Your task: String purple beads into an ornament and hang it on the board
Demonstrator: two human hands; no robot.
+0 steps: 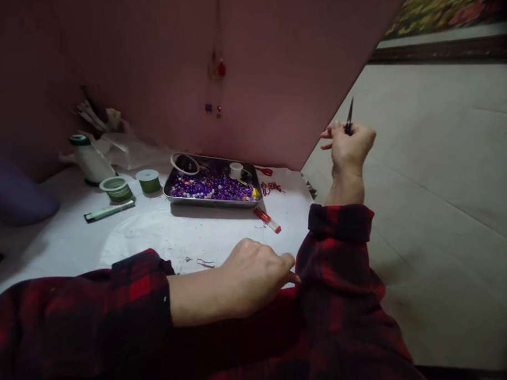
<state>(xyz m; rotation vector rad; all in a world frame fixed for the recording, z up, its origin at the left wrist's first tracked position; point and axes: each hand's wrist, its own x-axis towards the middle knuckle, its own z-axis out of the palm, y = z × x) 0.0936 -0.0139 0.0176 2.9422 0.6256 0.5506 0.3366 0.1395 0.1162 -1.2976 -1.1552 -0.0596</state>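
My left hand [254, 276] is over the near edge of the table, its fingers curled in and thumb and forefinger pinched together. Whatever it may hold is too small or hidden to make out. Farther out to the right, my right hand [351, 146] is raised beyond the table's side. Small dark scissors [350, 111] stick up from its grip, pointed blades upward, with some fingers stretched to the left. A few dark thread scraps [205, 262] lie on the white table cover beside my left hand.
A metal tray [211, 202] of purple beads stands at the back. Left of it are green thread spools [148, 182], a large white thread cone [92, 161] and a pale green cutter [109, 211]. A red needle pack [268, 220] and red cord [272, 188] lie right.
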